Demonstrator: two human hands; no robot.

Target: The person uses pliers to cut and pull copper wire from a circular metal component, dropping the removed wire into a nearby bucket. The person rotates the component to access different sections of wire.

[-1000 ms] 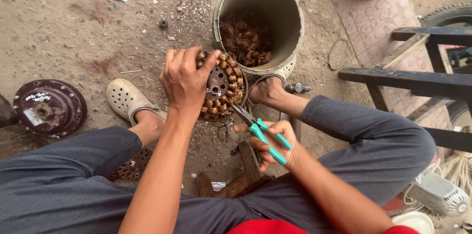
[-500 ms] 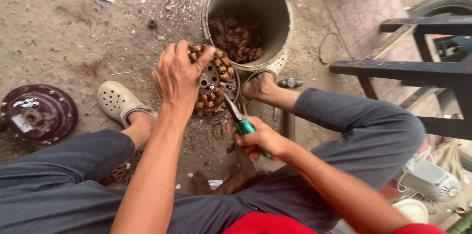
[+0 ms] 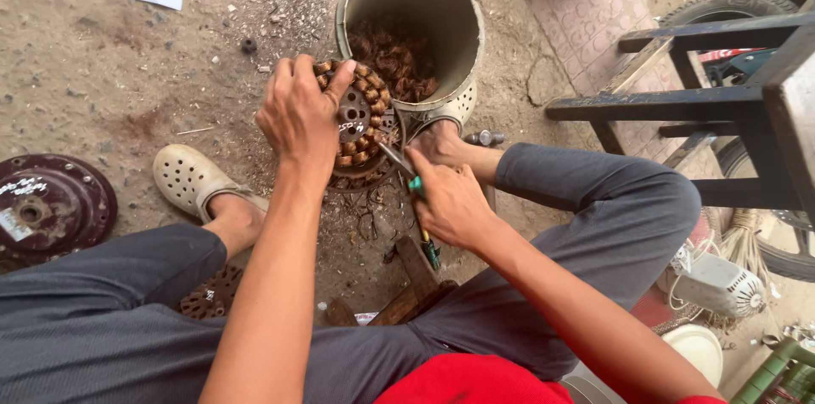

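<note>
On the ground at the far left lay a dark red flywheel rotor (image 3: 47,210), and a cream clog (image 3: 188,179) covered the person's foot just right of it. The left hand (image 3: 299,120) was closed over the top edge of the copper-wound stator (image 3: 361,122), fingers curled around its coils, holding the ring tilted upright just in front of the metal bucket (image 3: 424,26) that held loose copper scraps. Half a second before, that hand sat flatter across the coils; it had since shifted its grip toward the rim, baring more of the windings on the right. The right hand (image 3: 452,203) was shut tight on the green-handled pliers (image 3: 413,183), whose handles had stood spread a second ago and were now squeezed together, the nose touching the stator's lower right edge. That read as a bite taken on a winding. A dark wooden stool (image 3: 722,103) stood well apart on the right.
</note>
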